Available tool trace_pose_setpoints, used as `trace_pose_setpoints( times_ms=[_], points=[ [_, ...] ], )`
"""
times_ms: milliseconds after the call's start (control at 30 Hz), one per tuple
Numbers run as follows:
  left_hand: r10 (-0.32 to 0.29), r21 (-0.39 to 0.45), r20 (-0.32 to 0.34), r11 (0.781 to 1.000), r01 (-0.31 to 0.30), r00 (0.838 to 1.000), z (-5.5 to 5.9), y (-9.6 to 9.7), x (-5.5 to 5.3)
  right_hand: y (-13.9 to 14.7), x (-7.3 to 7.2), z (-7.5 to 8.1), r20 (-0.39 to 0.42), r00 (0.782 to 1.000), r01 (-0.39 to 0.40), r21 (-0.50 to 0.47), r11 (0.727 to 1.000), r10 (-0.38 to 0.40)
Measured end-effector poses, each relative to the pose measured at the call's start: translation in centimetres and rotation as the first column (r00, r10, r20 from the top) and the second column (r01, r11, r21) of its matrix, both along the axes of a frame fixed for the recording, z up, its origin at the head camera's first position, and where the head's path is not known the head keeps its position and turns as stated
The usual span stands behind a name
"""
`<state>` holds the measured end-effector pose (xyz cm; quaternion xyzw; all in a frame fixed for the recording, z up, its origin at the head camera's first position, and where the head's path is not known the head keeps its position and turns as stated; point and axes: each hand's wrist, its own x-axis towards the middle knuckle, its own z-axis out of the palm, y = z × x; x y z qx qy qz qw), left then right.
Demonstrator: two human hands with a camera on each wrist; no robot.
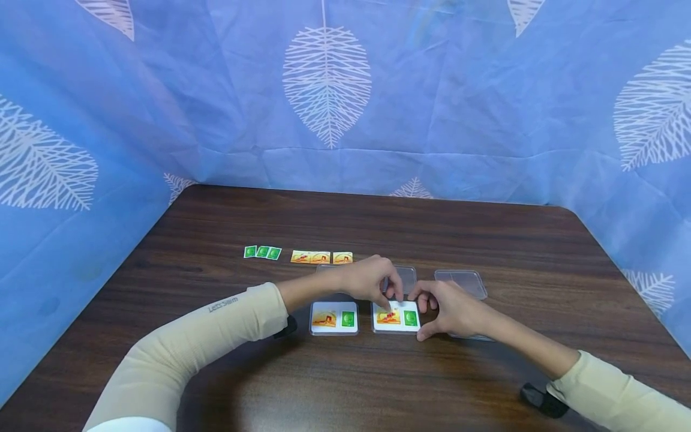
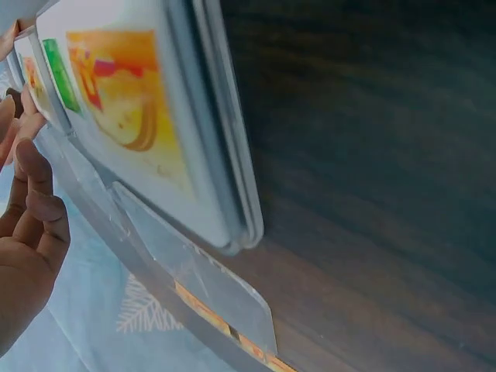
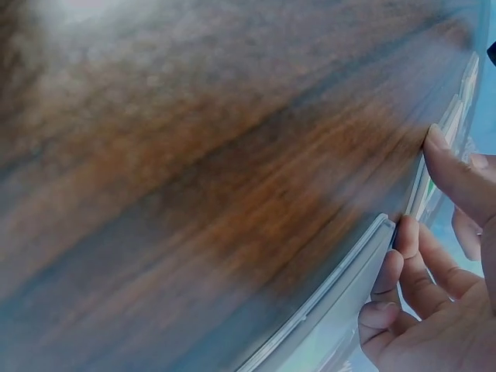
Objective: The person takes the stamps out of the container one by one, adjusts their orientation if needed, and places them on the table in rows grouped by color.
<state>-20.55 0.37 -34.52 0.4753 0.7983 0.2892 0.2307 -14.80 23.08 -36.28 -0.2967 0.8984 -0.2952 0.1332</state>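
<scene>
In the head view, a shallow clear plastic case [image 1: 396, 330] with a white face carries an orange picture sticker [image 1: 387, 318] and a green sticker [image 1: 411, 318]. My left hand [image 1: 372, 279] reaches over its far edge, fingertips touching the face by the orange sticker. My right hand [image 1: 450, 309] holds the case at its right side, thumb at the near corner and index finger at the far one. A matching case [image 1: 335, 332] lies to the left, also bearing orange and green stickers. Another case [image 1: 472, 338] is mostly hidden beneath my right hand.
Behind the cases lie clear plastic lids [image 1: 460, 283], one partly covered by my left arm. Farther left are loose green stickers [image 1: 263, 252] and orange stickers [image 1: 318, 257]. A blue leaf-patterned cloth [image 1: 459, 120] hangs around the dark wooden table [image 1: 345, 384].
</scene>
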Motion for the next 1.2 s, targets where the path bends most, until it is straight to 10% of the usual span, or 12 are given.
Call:
trace_pose_setpoints(
  times_ms=[1200],
  points=[
    [-0.015, -0.1, 0.022, 0.995, 0.017, 1.0, -0.6, 0.92, 0.02, -0.21, -0.16, 0.06, 0.047, 0.999, 0.015, -0.007, 1.0, -0.014]
  ],
)
